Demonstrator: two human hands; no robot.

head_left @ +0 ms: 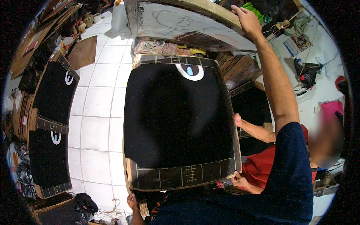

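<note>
My left hand [132, 201] is closed at the near left corner of a board [185, 176] covered with black cloth [176, 123]. A white-rimmed eye print [189, 71] shows near the cloth's far edge. My right arm stretches far forward. At its end my right hand [248, 21], fingers extended and apart, is by the upper wooden edge of a tilted screen printing frame [180, 26]. Whether its palm presses on that frame cannot be made out. A co-worker in red grips the board's right side with one hand [237, 120] and its near right corner with the other [240, 180].
Along the left, more boards with black cloth and eye prints [50, 157] lie on stacked boards. White floor tiles [93, 127] run between. Another black-clothed board [251, 105] is behind the co-worker's arm. Black plastic bags [86, 203] and cords sit at the lower left.
</note>
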